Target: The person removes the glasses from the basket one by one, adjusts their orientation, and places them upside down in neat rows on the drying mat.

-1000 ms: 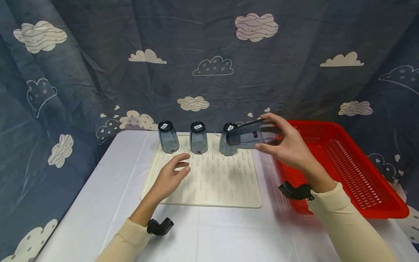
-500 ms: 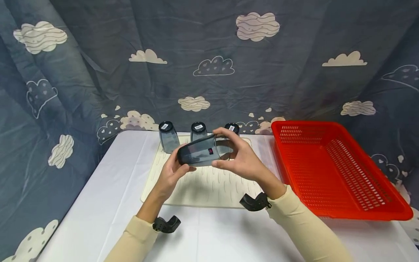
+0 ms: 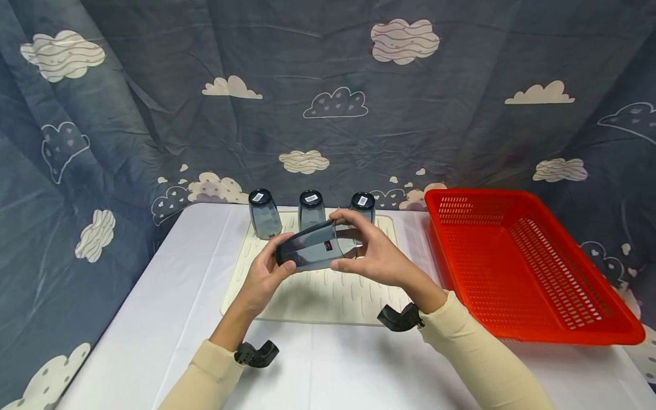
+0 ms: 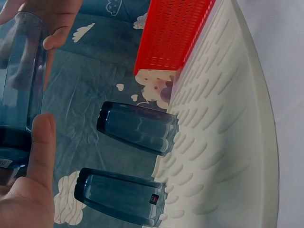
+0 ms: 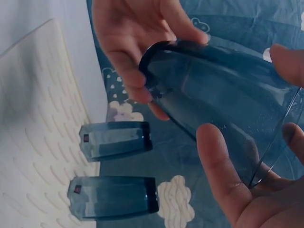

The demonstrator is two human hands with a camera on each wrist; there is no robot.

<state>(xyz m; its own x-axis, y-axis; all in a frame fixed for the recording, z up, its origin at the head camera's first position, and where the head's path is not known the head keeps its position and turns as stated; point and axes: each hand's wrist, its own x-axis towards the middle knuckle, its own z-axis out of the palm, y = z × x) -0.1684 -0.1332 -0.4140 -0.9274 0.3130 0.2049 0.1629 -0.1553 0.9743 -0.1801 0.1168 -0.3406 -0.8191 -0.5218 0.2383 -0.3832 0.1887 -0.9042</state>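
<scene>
Between my two hands a smoky blue drinking glass (image 3: 307,248) lies almost on its side above the mat, its dark base to the left and its mouth to the right. My left hand (image 3: 263,276) grips the base, thumb in front and fingers behind. At the mouth end my right hand (image 3: 376,253) pinches the glass between thumb and fingers; a small dark label shows on its side. In the right wrist view the base (image 5: 159,54) rests in the left hand's fingers. Behind, three matching glasses stand upside down in a row: left (image 3: 265,215), middle (image 3: 311,209) and right (image 3: 363,205).
Under the glasses lies a cream ribbed drying mat (image 3: 312,299) on a white-covered table (image 3: 200,239). To the right stands a red slotted plastic basket (image 3: 517,250). A dark cloud-patterned curtain (image 3: 287,62) hangs behind and at the sides.
My right hand has brought the glass left from beside the basket to over the mat. My left hand has taken hold of its base. Since half a second ago the glass has dipped slightly.
</scene>
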